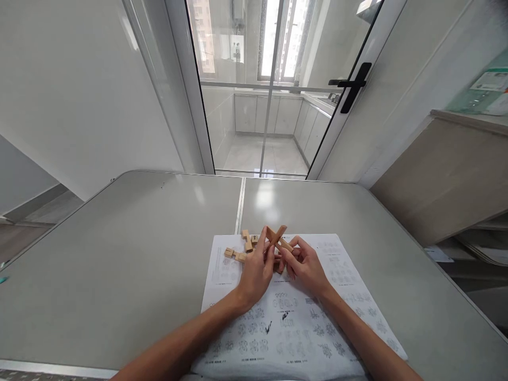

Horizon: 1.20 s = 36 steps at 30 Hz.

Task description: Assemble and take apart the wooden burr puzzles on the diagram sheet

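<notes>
Above the printed sheet (286, 338), my left hand (256, 270) and my right hand (305, 267) grip crossed wooden puzzle pieces (278, 236) between them. The fingers of both hands are closed around the pieces, which form an X shape. Parts of the wood are hidden behind my fingers. Left of my left hand, loose notched wooden pieces (239, 256) lie on the sheet. Another piece, marked with a "3" (254, 239), lies just behind that hand, beside more small wooden blocks (248, 246).
The sheet, covered with line diagrams, lies on a grey table (119, 275) with a seam down its middle. Beyond the far edge stands a glass door (254, 116) with a black handle (353, 87). A wooden shelf unit (448, 159) borders the right side.
</notes>
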Motion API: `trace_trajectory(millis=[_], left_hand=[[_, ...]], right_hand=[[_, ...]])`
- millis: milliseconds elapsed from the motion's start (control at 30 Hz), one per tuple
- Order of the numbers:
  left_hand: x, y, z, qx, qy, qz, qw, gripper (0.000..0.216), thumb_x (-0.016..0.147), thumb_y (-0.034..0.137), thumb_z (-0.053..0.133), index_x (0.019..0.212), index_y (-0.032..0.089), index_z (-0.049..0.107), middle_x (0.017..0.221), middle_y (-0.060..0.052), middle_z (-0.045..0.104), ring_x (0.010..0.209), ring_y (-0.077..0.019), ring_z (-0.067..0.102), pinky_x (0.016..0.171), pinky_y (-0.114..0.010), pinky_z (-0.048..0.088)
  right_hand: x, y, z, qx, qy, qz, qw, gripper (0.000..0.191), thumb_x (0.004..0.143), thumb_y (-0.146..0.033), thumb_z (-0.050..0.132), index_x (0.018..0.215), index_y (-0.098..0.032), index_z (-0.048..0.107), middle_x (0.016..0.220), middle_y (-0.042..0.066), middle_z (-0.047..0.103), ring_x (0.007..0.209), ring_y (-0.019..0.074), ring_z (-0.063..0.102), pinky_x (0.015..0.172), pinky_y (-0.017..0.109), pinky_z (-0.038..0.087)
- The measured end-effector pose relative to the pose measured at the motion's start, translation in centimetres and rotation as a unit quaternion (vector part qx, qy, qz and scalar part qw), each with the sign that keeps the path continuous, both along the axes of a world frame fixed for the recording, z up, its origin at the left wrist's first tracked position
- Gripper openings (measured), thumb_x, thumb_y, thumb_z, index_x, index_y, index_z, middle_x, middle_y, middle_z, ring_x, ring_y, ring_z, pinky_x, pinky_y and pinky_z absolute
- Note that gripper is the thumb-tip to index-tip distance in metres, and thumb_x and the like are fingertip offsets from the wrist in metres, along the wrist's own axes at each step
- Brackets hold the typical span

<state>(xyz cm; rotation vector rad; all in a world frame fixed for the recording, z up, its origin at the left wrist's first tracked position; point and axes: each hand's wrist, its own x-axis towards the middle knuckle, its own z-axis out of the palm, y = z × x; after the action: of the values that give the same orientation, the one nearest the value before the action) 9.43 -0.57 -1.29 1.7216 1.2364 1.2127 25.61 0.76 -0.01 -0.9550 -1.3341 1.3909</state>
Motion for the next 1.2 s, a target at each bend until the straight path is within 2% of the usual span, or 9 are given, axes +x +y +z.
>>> trace_trajectory(millis=[267, 400, 567, 667, 867, 1100, 1200], left_hand=[[-0.07, 0.36, -0.12, -0.014, -0.051, 0.000, 0.999, 0.055, 0.112, 0.035, 0.046, 0.165, 0.027, 0.037, 0.117, -0.007, 0.079, 0.089, -0.0203, 0.081, 0.084, -0.035, 0.067], [-0.04, 0.44, 0.03, -0.002, -0.036, 0.004, 0.999, 0.049, 0.112, 0.036, 0.047, 0.160, 0.026, 0.049, 0.107, -0.006, 0.081, 0.084, -0.0199, 0.082, 0.079, -0.032, 0.068], [-0.02, 0.44, 0.29, 0.028, -0.052, -0.012, 0.998, 0.046, 0.112, 0.033, 0.048, 0.156, 0.023, 0.055, 0.106, -0.007, 0.082, 0.079, -0.0177, 0.080, 0.076, -0.030, 0.068], [-0.01, 0.34, 0.32, 0.053, -0.036, -0.012, 0.998, 0.043, 0.111, 0.029, 0.049, 0.151, 0.022, 0.061, 0.097, -0.006, 0.082, 0.076, -0.0163, 0.078, 0.075, -0.028, 0.066], [-0.01, 0.14, 0.49, 0.056, -0.024, -0.016, 0.998, 0.046, 0.112, 0.027, 0.046, 0.157, 0.023, 0.055, 0.091, -0.006, 0.082, 0.071, -0.0162, 0.076, 0.070, -0.026, 0.065], [-0.10, 0.32, 0.01, 0.044, -0.017, 0.003, 0.999, 0.048, 0.111, 0.027, 0.048, 0.158, 0.021, 0.053, 0.112, -0.009, 0.082, 0.085, -0.0187, 0.080, 0.079, -0.030, 0.066], [-0.13, 0.42, -0.20, 0.047, -0.016, 0.002, 0.999, 0.047, 0.110, 0.027, 0.049, 0.156, 0.021, 0.055, 0.112, -0.009, 0.082, 0.084, -0.0181, 0.079, 0.080, -0.030, 0.066]], right_hand=[[0.62, -0.06, -0.61, 0.013, -0.023, 0.005, 1.000, 0.040, 0.101, -0.054, 0.068, 0.087, -0.026, 0.043, 0.059, -0.006, 0.068, 0.037, 0.0097, 0.046, 0.041, 0.023, 0.031], [0.81, -0.05, -0.69, 0.017, -0.023, 0.004, 1.000, 0.040, 0.101, -0.053, 0.068, 0.088, -0.026, 0.042, 0.060, -0.005, 0.069, 0.037, 0.0099, 0.048, 0.041, 0.023, 0.033], [0.91, 0.06, -0.87, 0.019, -0.015, 0.003, 1.000, 0.038, 0.101, -0.051, 0.068, 0.088, -0.026, 0.043, 0.060, -0.006, 0.069, 0.038, 0.0099, 0.048, 0.041, 0.023, 0.034], [0.89, 0.08, -0.80, 0.019, -0.014, -0.002, 1.000, 0.037, 0.101, -0.051, 0.069, 0.089, -0.026, 0.044, 0.060, -0.006, 0.068, 0.039, 0.0101, 0.050, 0.042, 0.023, 0.036], [0.72, -0.04, -0.44, 0.012, -0.018, -0.003, 1.000, 0.038, 0.101, -0.051, 0.069, 0.086, -0.025, 0.045, 0.061, -0.005, 0.068, 0.040, 0.0093, 0.051, 0.042, 0.022, 0.037], [0.80, -0.17, -0.32, 0.012, -0.025, -0.008, 1.000, 0.039, 0.100, -0.052, 0.070, 0.087, -0.026, 0.044, 0.059, -0.005, 0.070, 0.038, 0.0102, 0.050, 0.042, 0.023, 0.037], [0.84, -0.18, -0.28, 0.010, -0.022, -0.008, 1.000, 0.040, 0.099, -0.053, 0.071, 0.087, -0.026, 0.044, 0.059, -0.005, 0.070, 0.038, 0.0105, 0.051, 0.041, 0.023, 0.038]])
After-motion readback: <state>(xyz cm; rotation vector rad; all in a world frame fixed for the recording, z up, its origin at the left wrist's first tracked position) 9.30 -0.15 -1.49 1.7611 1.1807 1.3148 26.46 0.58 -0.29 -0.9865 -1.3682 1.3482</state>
